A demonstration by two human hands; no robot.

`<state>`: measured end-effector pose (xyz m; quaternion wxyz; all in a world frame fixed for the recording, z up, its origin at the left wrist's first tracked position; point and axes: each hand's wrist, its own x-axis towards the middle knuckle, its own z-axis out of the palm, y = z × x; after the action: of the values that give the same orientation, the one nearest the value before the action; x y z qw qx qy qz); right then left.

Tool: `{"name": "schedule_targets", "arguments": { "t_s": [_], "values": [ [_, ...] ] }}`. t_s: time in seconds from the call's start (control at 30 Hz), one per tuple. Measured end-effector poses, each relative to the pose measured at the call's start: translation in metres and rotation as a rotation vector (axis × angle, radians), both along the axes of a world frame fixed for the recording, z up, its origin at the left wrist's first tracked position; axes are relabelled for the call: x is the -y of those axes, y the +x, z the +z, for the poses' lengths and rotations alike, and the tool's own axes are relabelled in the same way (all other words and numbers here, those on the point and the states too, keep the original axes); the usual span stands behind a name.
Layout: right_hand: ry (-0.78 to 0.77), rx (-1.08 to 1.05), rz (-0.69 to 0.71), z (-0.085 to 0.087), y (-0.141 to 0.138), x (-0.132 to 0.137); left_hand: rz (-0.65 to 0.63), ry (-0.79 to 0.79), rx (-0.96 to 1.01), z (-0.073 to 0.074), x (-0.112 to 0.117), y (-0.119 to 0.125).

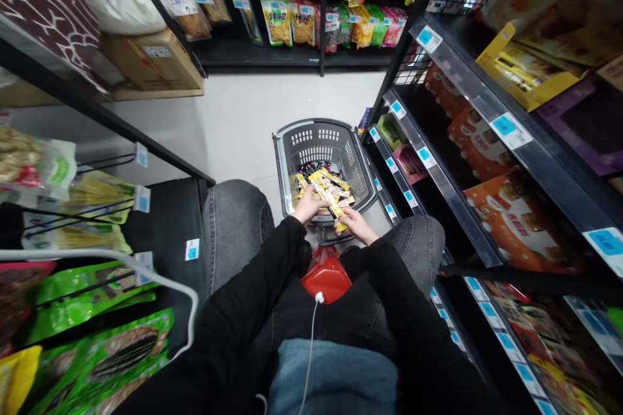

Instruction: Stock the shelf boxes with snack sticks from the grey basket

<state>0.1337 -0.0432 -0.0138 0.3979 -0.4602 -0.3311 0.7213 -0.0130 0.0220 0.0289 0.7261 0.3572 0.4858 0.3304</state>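
Left hand (307, 207), right hand (355, 224) clasp yellow packets (327, 193) — lettering illegible

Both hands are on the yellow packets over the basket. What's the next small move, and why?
Probably square the yellow packets into one neat stack before lifting. The left hand and right hand hold them from either side, and they fan out unevenly, so some could slip back into the grey basket beneath, where more packets lie.

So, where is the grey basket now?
In the head view the grey basket stands on the floor at centre, beside the right-hand shelves; left hand and right hand hold yellow packets over it.
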Motion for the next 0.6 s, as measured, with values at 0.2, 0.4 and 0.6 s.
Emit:
{"name": "schedule_targets", "arguments": {
  "t_s": [0.2,0.4,0.6],
  "values": [
    [0.017,-0.017,0.014,0.014,0.008,-0.003,0.046,0.025,0.051,-0.002,0.000,0.003],
    [0.068,0.059,0.024,0.020,0.006,-0.005,0.159,0.049,0.068,-0.003,0.002,0.006],
    [0.083,0.067,0.063,0.026,-0.002,-0.002,0.453,0.026,0.103,-0.003,-0.002,0.004]
  ]
}}
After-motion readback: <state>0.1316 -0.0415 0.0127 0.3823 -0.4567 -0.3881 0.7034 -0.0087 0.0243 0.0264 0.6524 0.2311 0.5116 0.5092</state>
